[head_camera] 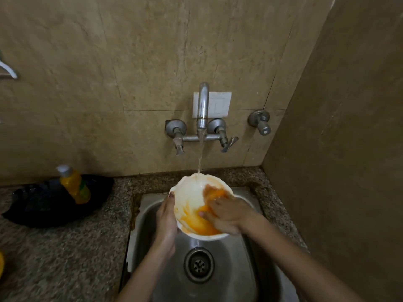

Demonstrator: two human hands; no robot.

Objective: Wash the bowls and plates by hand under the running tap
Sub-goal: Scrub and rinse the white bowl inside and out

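Observation:
A white bowl (192, 192) smeared with orange residue is held tilted over the steel sink (231, 269). Water from the wall tap (202, 105) falls onto the bowl's far rim. My left hand (166, 221) grips the bowl's left rim, thumb over the edge and fingers underneath. My right hand (226, 214) lies inside the bowl with its fingers spread flat on the orange-stained surface; the fingertips are blurred.
A yellow bottle (74, 185) with a white cap leans on a dark cloth or bag (50, 203) on the speckled granite counter (65, 258) to the left. The drain (198, 264) sits below the bowl. A wall rises close on the right.

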